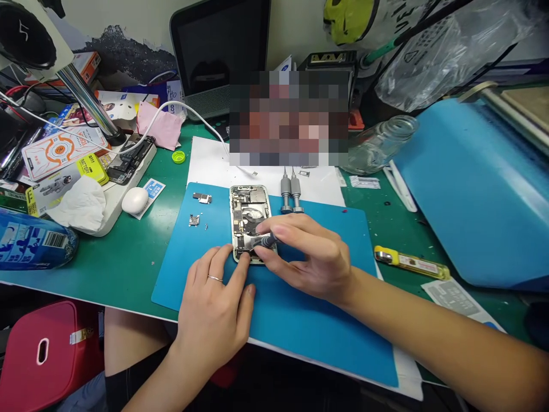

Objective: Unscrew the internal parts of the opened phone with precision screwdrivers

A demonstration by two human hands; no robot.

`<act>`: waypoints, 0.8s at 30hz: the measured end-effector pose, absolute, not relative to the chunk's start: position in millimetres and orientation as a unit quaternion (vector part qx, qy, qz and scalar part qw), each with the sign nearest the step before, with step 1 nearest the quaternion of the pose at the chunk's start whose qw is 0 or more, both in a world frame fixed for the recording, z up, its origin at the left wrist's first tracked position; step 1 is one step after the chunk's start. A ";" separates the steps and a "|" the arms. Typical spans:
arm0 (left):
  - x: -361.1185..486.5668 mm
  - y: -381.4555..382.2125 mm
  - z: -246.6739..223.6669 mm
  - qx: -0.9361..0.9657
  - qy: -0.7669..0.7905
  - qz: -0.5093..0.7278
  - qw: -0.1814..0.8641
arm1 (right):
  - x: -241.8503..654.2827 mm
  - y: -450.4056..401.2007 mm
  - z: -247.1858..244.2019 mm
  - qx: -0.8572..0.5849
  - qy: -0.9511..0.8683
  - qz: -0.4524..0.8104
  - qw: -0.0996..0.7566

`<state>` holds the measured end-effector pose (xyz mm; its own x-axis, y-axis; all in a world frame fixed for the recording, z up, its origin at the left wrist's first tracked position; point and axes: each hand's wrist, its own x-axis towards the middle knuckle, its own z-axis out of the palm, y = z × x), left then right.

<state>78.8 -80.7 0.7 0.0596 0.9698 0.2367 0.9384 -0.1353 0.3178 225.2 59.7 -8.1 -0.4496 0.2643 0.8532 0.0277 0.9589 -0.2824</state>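
Observation:
An opened phone (251, 207) lies on a blue mat (330, 337), its inner parts showing. My right hand (311, 254) pinches a dark grey tool (266, 240) over the lower part of the phone; the tool's tip is too small to make out. At the phone's lower left edge, my left hand (218, 297) rests with its fingertips touching the frame, fingers stretched and slightly apart. Small metal parts (194, 220) lie on the mat left of the phone. Two grey screwdrivers (290, 191) stand just beyond its upper right side.
A yellow cutter (412, 263) lies right of the mat. Further back are a glass jar (381, 146) and a large blue sheet (476, 194). On the left are a white mouse-like object (134, 200), a crumpled tissue (81, 203) and a blue pack (36, 240).

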 end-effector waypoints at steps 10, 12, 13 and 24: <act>78.6 -81.7 0.6 0.729 0.655 0.196 0.043 | 225.4 60.4 -8.0 -0.085 -0.846 0.120 0.513; 79.0 -81.5 0.5 0.729 0.655 0.196 0.042 | 225.6 60.0 -8.5 -0.082 -0.845 0.118 0.516; 79.2 -81.3 0.4 0.728 0.655 0.197 0.041 | 225.7 59.8 -8.9 -0.079 -0.843 0.119 0.518; 78.6 -82.1 -0.5 0.731 0.653 0.195 0.032 | 226.3 59.1 -7.6 -0.106 -0.844 0.117 0.513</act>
<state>78.6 -82.1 -0.5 0.0698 0.9672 0.2441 0.9424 -0.1442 0.3017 226.3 59.1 -7.6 -0.4506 0.2995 0.8410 0.0588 0.9499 -0.3068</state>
